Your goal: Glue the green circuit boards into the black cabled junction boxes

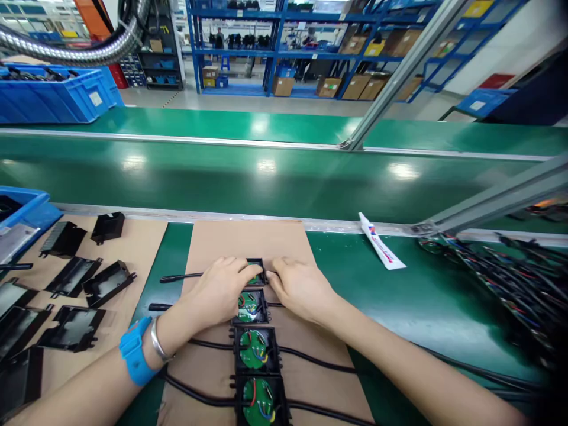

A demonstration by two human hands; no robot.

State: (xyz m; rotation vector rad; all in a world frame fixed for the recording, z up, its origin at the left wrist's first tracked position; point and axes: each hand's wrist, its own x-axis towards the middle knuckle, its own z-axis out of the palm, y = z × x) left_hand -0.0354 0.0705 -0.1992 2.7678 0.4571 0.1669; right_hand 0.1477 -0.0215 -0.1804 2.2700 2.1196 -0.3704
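Note:
Several open black boxes with round green circuit boards and coloured wires lie in a column on a brown cardboard sheet [248,236]. My left hand [219,290] and my right hand [299,287] both rest on the farthest box [256,273], fingers curled and pressing on its two sides. The second box [249,306] lies just below my hands, a third box [255,349] nearer to me. Black cables [177,277] run out from the boxes to both sides. A blue watch and a metal bangle sit on my left wrist.
Black plastic lids [106,283] lie spread on cardboard at the left, by a blue bin [26,204]. A white tube [380,244] lies at the conveyor edge. A heap of coloured wire bundles [510,284] fills the right. The green conveyor belt [266,177] runs behind.

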